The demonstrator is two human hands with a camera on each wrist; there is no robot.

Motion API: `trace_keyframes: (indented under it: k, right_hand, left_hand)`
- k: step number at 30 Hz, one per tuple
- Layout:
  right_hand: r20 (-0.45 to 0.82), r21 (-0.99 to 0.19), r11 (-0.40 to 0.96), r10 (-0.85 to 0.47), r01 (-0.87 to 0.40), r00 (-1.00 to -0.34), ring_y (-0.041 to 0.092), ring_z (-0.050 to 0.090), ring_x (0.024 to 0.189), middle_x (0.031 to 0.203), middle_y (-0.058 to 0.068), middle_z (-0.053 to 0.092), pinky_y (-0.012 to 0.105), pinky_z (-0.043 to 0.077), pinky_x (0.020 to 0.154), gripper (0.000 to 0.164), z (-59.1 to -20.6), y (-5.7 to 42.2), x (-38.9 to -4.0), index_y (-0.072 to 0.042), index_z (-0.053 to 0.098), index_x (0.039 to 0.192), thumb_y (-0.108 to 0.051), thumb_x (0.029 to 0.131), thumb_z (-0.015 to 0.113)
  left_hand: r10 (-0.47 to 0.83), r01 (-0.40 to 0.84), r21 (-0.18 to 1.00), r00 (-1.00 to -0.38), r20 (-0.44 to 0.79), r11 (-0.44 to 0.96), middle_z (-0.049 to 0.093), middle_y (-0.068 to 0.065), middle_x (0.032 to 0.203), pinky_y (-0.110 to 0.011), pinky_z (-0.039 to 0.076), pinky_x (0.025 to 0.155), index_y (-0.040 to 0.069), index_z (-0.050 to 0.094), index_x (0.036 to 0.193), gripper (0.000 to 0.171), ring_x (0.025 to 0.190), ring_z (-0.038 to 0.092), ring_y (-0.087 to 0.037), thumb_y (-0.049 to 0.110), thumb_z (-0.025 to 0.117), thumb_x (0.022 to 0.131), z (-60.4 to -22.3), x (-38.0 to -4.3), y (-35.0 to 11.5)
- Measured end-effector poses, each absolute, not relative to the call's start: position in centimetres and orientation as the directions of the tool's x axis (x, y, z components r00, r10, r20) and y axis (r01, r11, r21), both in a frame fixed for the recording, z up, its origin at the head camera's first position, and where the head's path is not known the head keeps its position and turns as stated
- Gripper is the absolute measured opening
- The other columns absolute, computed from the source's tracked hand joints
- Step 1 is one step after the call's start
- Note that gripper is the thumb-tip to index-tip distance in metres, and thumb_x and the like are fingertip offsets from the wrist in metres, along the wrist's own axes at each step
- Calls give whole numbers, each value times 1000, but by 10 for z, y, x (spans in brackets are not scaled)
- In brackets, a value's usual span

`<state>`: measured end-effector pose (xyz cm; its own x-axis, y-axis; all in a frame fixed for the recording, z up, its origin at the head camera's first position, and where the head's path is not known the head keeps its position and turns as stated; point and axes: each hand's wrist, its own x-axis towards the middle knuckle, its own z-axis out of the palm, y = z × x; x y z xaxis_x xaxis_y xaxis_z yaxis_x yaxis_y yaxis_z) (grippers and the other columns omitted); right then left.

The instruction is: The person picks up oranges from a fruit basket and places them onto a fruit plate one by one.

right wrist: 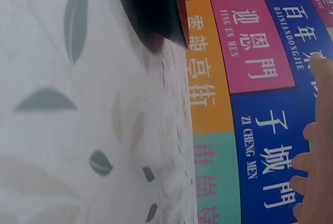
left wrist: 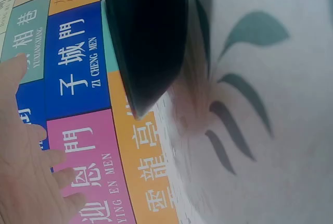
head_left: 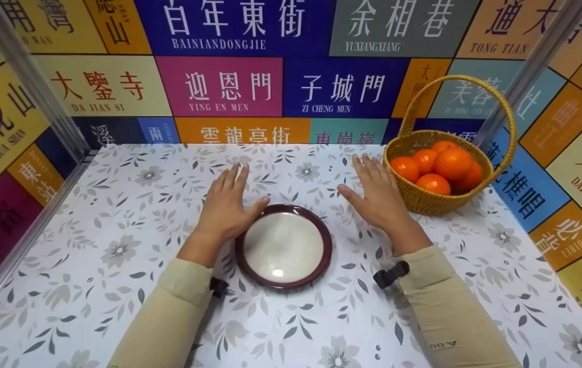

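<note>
A round plate (head_left: 283,248) with a dark red-brown rim and a pale centre lies on the table between both forearms. Just past its upper left edge is my left hand (head_left: 227,207), fingers extended and thumb by the rim; whether it touches I cannot tell. My right hand (head_left: 378,199) is held to the right of the plate, fingers straight, holding nothing, its fingertips close to a wicker basket (head_left: 424,202). Several oranges (head_left: 433,184) fill that basket. In both wrist views the plate's dark underside (left wrist: 148,36) shows from low down.
A floral-patterned cloth (head_left: 122,250) covers the table. The basket's tall arched handle (head_left: 511,122) rises at the back right. Walls with coloured lettered panels (head_left: 219,87) enclose the back and both sides. Black straps (head_left: 391,274) sit at the wrists of the beige sleeves.
</note>
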<state>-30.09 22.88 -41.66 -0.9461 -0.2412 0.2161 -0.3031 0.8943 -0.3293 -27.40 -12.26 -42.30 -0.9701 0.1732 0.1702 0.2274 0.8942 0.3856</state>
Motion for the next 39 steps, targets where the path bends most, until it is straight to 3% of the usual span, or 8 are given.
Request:
trace_keyframes:
  k: [7, 13, 21, 26, 30, 34, 39]
  right_hand:
    - [233, -400, 887, -144, -230, -962, 40, 11, 161, 175, 12, 14, 63, 4, 128, 94, -421, 247, -307, -20, 13, 168, -76, 97, 41]
    - [249, -437, 880, -82, -187, -965, 41, 13, 160, 174, 13, 16, 62, 4, 128, 95, -425, 264, -311, -18, 14, 168, -76, 97, 41]
    - [221, -453, 882, -33, -133, -975, 42, 13, 159, 174, 13, 16, 62, 4, 128, 95, -427, 279, -312, -19, 12, 168, -77, 97, 38]
    - [200, -475, 877, 32, -68, -979, 45, 19, 156, 172, 16, 21, 64, 10, 126, 98, -426, 285, -314, -18, 13, 168, -79, 95, 39]
    - [216, -480, 877, 93, -23, -972, 46, 27, 149, 166, 21, 31, 65, 18, 124, 94, -429, 289, -316, -13, 23, 166, -73, 97, 45]
    - [246, -473, 881, 150, 17, -958, 46, 34, 135, 154, 25, 40, 63, 29, 116, 82, -432, 291, -317, -8, 37, 159, -60, 99, 55]
    - [261, -482, 875, 192, 45, -946, 45, 35, 128, 143, 26, 43, 59, 31, 109, 65, -435, 294, -316, -3, 50, 149, -44, 101, 61]
  left_hand:
    - [142, 172, 444, -985, 100, 879, 16, -14, 174, -61, 26, 124, 25, 13, 168, 93, 159, 20, -39, 76, 41, 96, -425, -268, -125]
    - [136, 128, 492, -990, 21, 861, 21, -14, 172, -62, 33, 120, 25, 19, 167, 94, 158, 22, -39, 80, 39, 94, -426, -264, -128]
    - [167, 108, 509, -983, -72, 854, 23, -17, 171, -66, 34, 117, 22, 19, 167, 94, 156, 24, -42, 80, 38, 95, -434, -261, -131]
    - [169, 69, 513, -974, -149, 855, 23, -19, 170, -66, 31, 119, 22, 21, 167, 92, 156, 25, -42, 78, 40, 96, -435, -261, -131]
    - [164, 42, 528, -969, -185, 848, 24, -21, 170, -63, 26, 123, 18, 27, 165, 89, 156, 26, -42, 72, 45, 97, -435, -261, -132]
    - [155, 28, 558, -971, -183, 829, 42, -22, 161, -57, 33, 122, 9, 38, 159, 74, 148, 43, -39, 54, 54, 102, -436, -261, -132]
    - [146, 16, 580, -973, -178, 815, 68, -20, 129, -51, 48, 107, 4, 53, 144, 52, 119, 65, -34, 32, 60, 101, -438, -261, -132]
